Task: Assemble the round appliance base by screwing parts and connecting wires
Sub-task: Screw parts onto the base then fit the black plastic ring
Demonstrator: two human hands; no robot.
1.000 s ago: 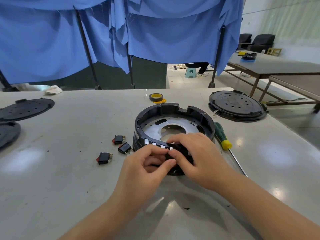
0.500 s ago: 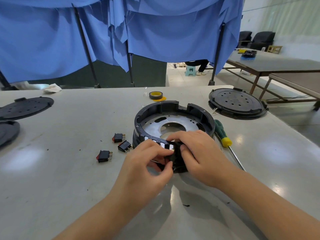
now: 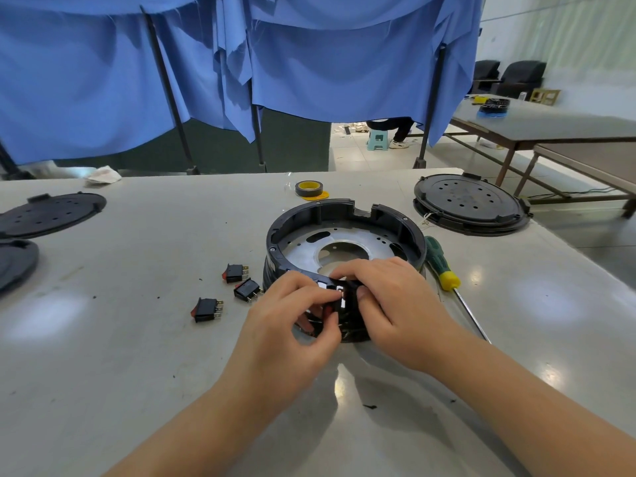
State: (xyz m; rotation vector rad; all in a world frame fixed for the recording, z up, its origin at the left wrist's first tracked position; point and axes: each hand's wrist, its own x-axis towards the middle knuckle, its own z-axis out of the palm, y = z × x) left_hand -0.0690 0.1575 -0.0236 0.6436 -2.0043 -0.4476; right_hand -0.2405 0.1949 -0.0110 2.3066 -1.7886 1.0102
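While I am leaning over the grey table, I am working at the near wall of the round base, which is sitting upright near the middle of the table with its metal floor showing. Both my hands are meeting at that near wall. My left hand is curling thumb and fingers around a small black part that I am pressing against the wall; I take it for a switch, though my fingers are hiding most of it. My right hand is gripping the rim just beside it, fingers hooked over the top edge, steadying the base.

As I judge it, I am seating a switch into a slot of the wall, and screwing and wiring are not yet begun. Next I am going to need a firm, square push until it clicks in, with the base kept from sliding.

Counting outward from the base: three black round lids, one to its right and far, two to its far left. One screwdriver is lying just right of the base. One roll of tape is sitting just behind it. Three loose switches are lying just left of it.
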